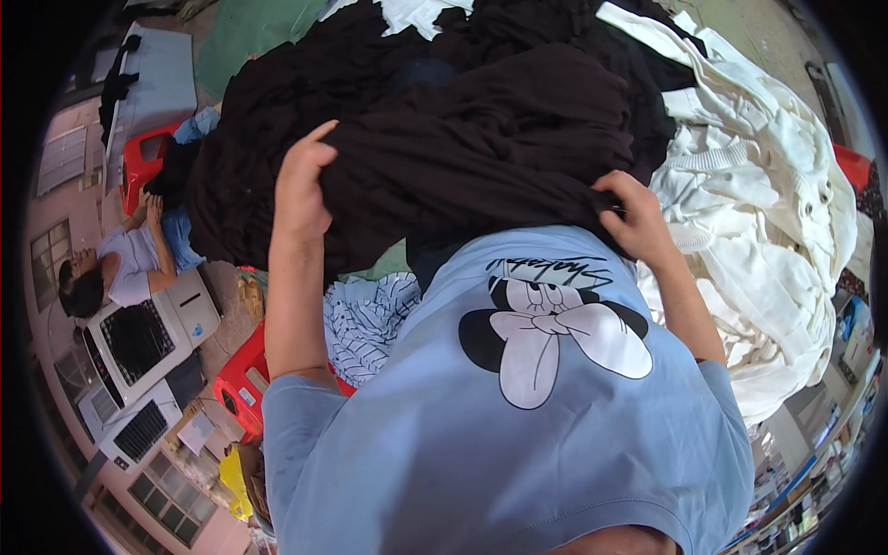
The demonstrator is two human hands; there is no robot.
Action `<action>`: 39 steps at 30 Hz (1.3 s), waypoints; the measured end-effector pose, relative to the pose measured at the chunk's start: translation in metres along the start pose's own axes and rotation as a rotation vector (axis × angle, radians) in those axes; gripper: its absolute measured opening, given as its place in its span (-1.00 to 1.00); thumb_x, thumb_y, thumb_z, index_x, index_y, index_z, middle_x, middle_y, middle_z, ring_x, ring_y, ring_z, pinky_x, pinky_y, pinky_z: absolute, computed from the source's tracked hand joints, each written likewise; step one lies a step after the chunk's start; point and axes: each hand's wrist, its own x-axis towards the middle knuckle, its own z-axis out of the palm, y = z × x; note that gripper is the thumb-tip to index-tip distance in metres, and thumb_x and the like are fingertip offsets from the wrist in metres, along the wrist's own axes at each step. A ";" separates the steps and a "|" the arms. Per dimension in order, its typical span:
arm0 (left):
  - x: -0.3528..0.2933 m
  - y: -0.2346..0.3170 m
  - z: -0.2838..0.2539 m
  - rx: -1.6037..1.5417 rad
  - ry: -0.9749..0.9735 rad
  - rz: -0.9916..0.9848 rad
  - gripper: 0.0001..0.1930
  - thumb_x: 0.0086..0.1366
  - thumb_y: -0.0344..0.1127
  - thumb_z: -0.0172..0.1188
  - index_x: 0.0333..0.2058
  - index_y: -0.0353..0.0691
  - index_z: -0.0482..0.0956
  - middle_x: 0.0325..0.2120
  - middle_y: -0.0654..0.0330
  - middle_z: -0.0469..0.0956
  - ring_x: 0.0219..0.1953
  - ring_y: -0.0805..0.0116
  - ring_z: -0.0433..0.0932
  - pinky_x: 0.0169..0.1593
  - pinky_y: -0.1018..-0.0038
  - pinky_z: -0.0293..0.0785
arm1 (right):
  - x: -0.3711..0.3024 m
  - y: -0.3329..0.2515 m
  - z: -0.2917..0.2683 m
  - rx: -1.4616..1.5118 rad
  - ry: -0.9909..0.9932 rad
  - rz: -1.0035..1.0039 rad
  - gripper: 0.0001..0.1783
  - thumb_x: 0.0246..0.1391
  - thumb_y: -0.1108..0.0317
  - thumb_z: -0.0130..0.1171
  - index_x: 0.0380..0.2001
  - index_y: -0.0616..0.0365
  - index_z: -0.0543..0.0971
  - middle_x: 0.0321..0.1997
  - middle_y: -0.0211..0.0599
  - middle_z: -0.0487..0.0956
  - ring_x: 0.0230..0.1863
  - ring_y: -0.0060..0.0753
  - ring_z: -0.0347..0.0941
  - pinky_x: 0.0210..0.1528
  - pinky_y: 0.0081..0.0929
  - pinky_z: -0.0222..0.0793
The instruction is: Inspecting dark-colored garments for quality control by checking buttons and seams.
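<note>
A dark brown, nearly black garment [462, 139] lies bunched across my front, its folds running from one hand to the other. My left hand [303, 190] is closed on its left part, the thumb and one finger showing against the cloth. At the garment's right edge, close to my shirt, my right hand [638, 220] pinches the fabric between thumb and curled fingers. The garment's exact kind is hidden in its folds. More dark clothes [268, 111] are heaped under and beyond it.
A big pile of white knitted garments [740, 203] lies to the right. A patterned light-blue cloth [370, 319] and a red plastic stool [242, 384] are at the left. Farther left, a person [134, 259] sits handling dark cloth near a white vehicle [153, 338].
</note>
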 end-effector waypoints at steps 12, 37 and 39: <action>0.111 0.059 0.033 0.515 -0.193 0.027 -0.36 0.30 -0.15 0.41 0.35 0.05 0.46 0.25 0.02 0.52 0.22 0.29 0.49 0.33 0.40 0.30 | 0.078 0.079 -0.095 0.316 0.590 0.305 -0.69 0.26 0.39 0.27 0.02 0.30 0.59 -0.12 -0.33 0.64 -0.14 -0.53 0.51 -0.01 -0.56 0.42; 0.074 -0.046 -0.022 0.702 -0.311 0.274 -0.87 0.42 -0.44 0.16 -0.11 -0.30 0.58 -0.23 0.35 0.57 -0.12 0.60 0.50 0.04 0.61 0.40 | 0.111 -0.080 0.027 0.169 0.044 -0.576 -0.72 0.05 0.72 0.10 -0.19 0.18 0.48 -0.01 -0.15 0.58 -0.03 -0.20 0.61 -0.12 -0.39 0.55; 0.069 -0.026 -0.029 0.469 -0.233 0.399 -0.87 0.41 -0.35 0.23 -0.17 -0.27 0.59 -0.37 0.37 0.53 -0.25 0.64 0.45 -0.12 0.61 0.40 | 0.095 -0.080 -0.004 0.500 0.131 -0.345 -0.70 0.15 0.73 -0.05 -0.10 0.18 0.45 0.01 -0.19 0.59 -0.02 -0.39 0.56 0.03 -0.44 0.49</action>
